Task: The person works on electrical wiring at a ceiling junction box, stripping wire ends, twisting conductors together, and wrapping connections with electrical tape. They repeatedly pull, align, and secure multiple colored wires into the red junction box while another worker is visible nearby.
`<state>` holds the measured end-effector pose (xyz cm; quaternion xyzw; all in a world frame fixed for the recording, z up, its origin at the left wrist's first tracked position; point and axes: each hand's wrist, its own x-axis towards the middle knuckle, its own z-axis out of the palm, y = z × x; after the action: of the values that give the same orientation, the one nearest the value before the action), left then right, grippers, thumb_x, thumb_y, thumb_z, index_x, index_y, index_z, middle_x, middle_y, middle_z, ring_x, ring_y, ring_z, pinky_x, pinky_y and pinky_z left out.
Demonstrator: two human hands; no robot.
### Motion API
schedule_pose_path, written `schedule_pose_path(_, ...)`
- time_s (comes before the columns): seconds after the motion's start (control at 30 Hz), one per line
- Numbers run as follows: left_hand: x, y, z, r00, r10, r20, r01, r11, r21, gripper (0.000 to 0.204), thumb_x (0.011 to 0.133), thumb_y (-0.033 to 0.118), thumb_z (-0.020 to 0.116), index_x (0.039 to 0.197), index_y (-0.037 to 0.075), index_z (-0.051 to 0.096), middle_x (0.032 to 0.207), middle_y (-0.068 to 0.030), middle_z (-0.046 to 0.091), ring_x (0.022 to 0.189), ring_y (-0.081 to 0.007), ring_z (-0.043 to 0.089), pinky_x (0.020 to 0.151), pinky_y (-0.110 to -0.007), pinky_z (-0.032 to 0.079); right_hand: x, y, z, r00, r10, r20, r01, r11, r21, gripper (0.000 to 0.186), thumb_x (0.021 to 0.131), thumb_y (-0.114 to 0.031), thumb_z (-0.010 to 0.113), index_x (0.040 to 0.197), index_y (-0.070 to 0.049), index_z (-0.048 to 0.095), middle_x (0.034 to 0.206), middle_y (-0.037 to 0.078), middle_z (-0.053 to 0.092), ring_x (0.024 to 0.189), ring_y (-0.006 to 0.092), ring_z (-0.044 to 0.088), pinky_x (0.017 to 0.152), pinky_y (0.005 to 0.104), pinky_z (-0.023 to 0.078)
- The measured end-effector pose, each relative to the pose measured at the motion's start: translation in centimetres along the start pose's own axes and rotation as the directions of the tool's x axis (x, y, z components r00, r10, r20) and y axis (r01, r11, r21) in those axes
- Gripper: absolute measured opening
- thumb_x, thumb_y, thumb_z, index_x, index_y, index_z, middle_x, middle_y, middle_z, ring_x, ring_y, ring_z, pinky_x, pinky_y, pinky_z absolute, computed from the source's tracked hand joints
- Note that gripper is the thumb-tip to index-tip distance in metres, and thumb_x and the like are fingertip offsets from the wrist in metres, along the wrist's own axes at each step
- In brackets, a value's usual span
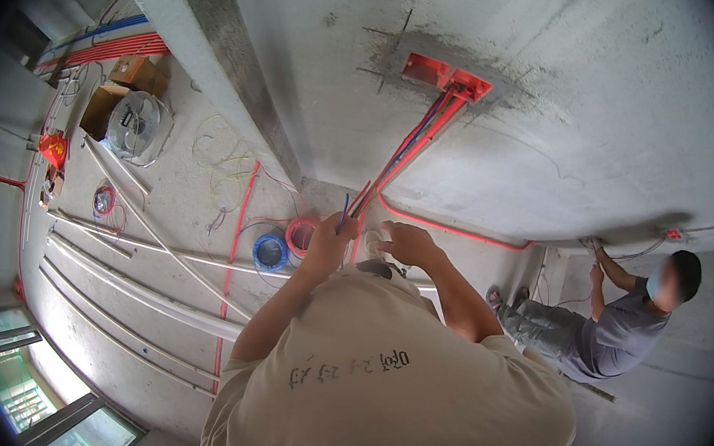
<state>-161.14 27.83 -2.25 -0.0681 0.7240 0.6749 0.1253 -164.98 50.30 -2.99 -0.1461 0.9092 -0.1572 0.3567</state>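
My left hand (pixel 333 242) is closed around a bundle of red and blue wires (pixel 357 201); their tips stick out above the fist. Up the wall, the bundle leads to a red double junction box (pixel 473 87) set in rough grey mortar. A red conduit (pixel 422 143) drops from that box beside the wires. My right hand (pixel 407 244) is a short way to the right of the left one. Its thumb and fingers are partly bent and apart, with nothing visible between them.
A blue wire coil (pixel 270 252) and a red wire coil (pixel 301 234) lie on the floor. Long white pipes (pixel 142 279) stretch across the left. Farther back stand a cable reel (pixel 134 126) and cardboard boxes. Another person (pixel 616 329) works at the wall on the right.
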Motion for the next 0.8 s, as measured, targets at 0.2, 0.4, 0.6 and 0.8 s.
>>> schedule_pose_path(0.2,-0.3,0.9,0.0,1.0,-0.022,-0.022,0.023,0.999,0.038,0.025,0.103,0.022,0.06,0.084,0.006,0.061,0.07,0.0046,0.051,0.062,-0.0044,0.046,0.056,-0.026,0.036,0.4,0.8,0.1,0.994,-0.024,-0.103,0.025,1.0,0.01,0.055,0.093,-0.043,0.065,0.131,-0.003,0.058,0.123,0.019,0.07,0.116,0.0376,0.066,0.097,0.0496,0.051)
schedule_pose_path(0.4,-0.7,1.8,0.0,1.0,0.001,-0.023,0.0,0.999,0.04,0.027,0.103,0.023,0.059,0.083,0.005,0.061,0.071,0.0035,0.051,0.065,-0.0061,0.045,0.059,-0.027,0.037,-0.1,-0.2,-2.6,0.996,0.071,-0.058,-0.071,0.997,-0.003,0.062,0.097,-0.043,0.066,0.142,-0.003,0.054,0.126,0.019,0.069,0.118,0.037,0.065,0.099,0.0485,0.051)
schedule_pose_path(0.6,-0.5,1.4,0.3,0.999,0.04,-0.02,-0.04,0.999,0.016,0.028,0.104,0.023,0.059,0.084,0.004,0.06,0.073,0.0027,0.053,0.069,-0.0077,0.046,0.064,-0.028,0.039,1.9,2.5,-2.5,0.843,0.129,-0.523,0.006,0.968,0.25,0.044,0.098,-0.035,0.068,0.13,-0.006,0.063,0.095,0.015,0.075,0.093,0.0341,0.072,0.082,0.0442,0.056)
schedule_pose_path(0.8,-0.6,1.3,0.3,1.0,0.014,-0.011,-0.015,1.0,-0.006,0.028,0.104,0.025,0.059,0.085,0.004,0.061,0.072,0.0038,0.053,0.067,-0.0073,0.045,0.062,-0.028,0.038,3.5,2.4,-12.6,0.297,0.226,-0.928,0.12,0.955,0.271,0.04,0.098,-0.03,0.069,0.133,-0.011,0.061,0.078,0.011,0.07,0.072,0.0316,0.069,0.068,0.0433,0.053)
